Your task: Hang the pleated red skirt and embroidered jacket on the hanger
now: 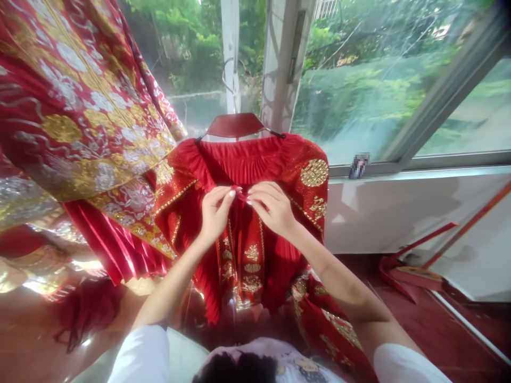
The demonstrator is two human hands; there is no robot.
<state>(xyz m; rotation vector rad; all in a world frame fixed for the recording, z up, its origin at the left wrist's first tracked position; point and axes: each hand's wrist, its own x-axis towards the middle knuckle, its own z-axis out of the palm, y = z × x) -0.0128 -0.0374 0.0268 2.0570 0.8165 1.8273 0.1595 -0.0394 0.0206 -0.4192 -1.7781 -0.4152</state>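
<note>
A red garment (252,268) with gold embroidery hangs in front of me on a hanger (235,126) with a dark red top piece and a metal hook. Gathered red cloth lines its neck opening. Both hands meet at the front of that opening, fingertips a little apart. My left hand (215,210) is closed, pinching a small red fabric strip (241,196) between thumb and fingers. From the other side, my right hand (273,206) pinches the same bit of red fabric. Whether it is one strip or two ends is too small to tell.
Another red costume (85,109) with dense gold and silver embroidery hangs at the left. Behind are window panes (351,106) and a sill with a small pixelated object (359,165). At right, a red dustpan-like object (415,274) stands on the red floor (383,303).
</note>
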